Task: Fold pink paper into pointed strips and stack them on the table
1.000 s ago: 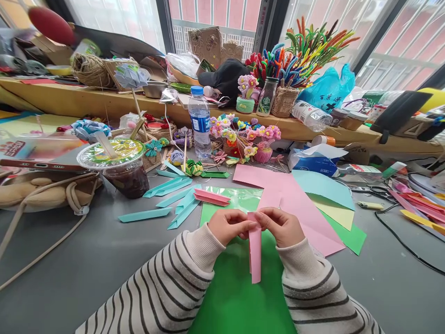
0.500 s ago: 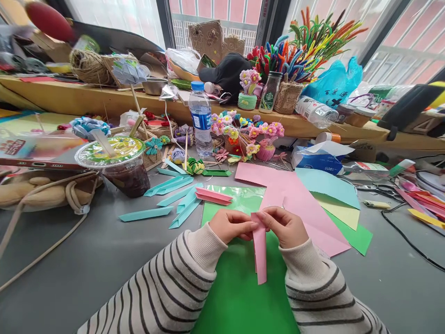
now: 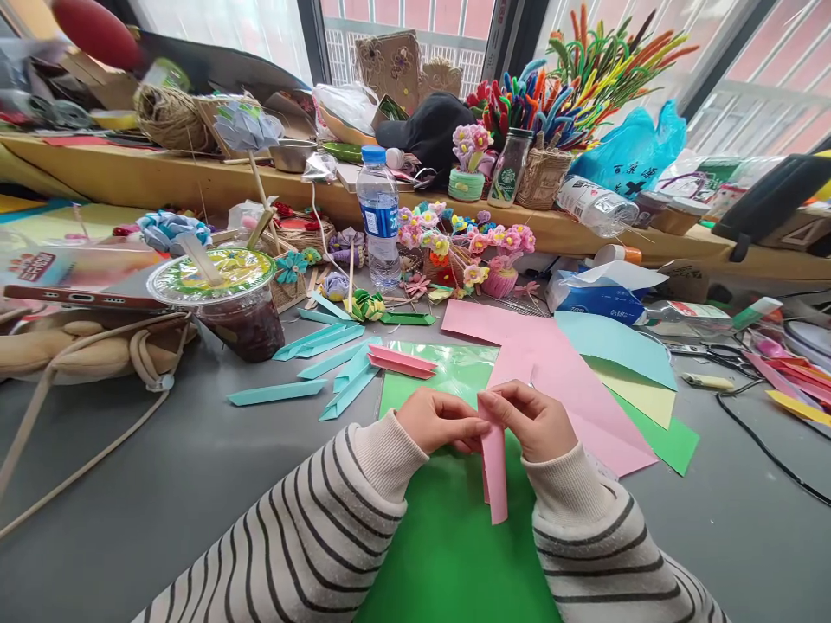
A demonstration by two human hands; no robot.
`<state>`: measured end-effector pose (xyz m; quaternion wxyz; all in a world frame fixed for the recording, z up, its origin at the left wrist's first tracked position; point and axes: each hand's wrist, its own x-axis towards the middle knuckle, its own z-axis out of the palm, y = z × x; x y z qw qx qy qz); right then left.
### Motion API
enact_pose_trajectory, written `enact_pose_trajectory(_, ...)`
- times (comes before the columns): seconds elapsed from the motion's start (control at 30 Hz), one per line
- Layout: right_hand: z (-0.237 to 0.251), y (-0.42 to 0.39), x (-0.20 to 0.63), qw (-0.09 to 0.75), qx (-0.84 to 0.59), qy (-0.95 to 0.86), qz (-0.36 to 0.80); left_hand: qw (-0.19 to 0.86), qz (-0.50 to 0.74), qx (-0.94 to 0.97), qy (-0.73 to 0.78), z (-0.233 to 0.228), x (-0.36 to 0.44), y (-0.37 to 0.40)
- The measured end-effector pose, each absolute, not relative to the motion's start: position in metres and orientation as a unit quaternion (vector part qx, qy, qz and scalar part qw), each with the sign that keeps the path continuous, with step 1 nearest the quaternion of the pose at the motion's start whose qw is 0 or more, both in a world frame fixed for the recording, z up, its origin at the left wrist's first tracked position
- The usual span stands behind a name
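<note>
Clutter fills the far left of the grey table (image 3: 162, 484): a clear plastic cup with dark drink and a printed film lid (image 3: 227, 303) stands there, and near it, to the right, several folded light blue paper strips (image 3: 325, 355) lie flat, well apart from the hands. Two folded pink paper strips (image 3: 402, 361) rest on a shiny green sheet, just beyond the left hand.

Left hand (image 3: 438, 421), coming from a striped sleeve, pinches the top end of a long folded pink paper strip (image 3: 495, 467) between thumb and fingers. The strip hangs downward from both hands, a little tilted, over a bright green paper sheet (image 3: 447, 545) that lies on the table under the wrists. Right hand (image 3: 532, 421) is closed on the same top end from the other side, its fingertips meeting those of the left hand.

Further right, a big pink paper sheet (image 3: 551, 372) lies overlapping light blue, yellow and green sheets, just beside the right hand.
</note>
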<state>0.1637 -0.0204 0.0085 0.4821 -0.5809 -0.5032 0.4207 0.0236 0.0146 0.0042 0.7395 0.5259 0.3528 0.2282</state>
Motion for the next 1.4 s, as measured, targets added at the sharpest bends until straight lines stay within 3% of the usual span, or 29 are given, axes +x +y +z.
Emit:
enact_pose_trajectory(0.23,0.010,-0.021,0.165,0.443,-0.574,-0.502,0.471,0.703,0.322,0.484,0.411,0.010,0.021,0.016)
enact_pose_trajectory(0.37,0.010,-0.024,0.162,0.429,-0.607,-0.516,0.426,0.691,0.361,0.447,0.438,0.014,0.020,0.019)
enact_pose_trajectory(1.4,0.007,-0.023,0.159,0.446,-0.621,-0.494,0.414,0.705,0.379,0.427,0.421,0.011,0.020,0.021)
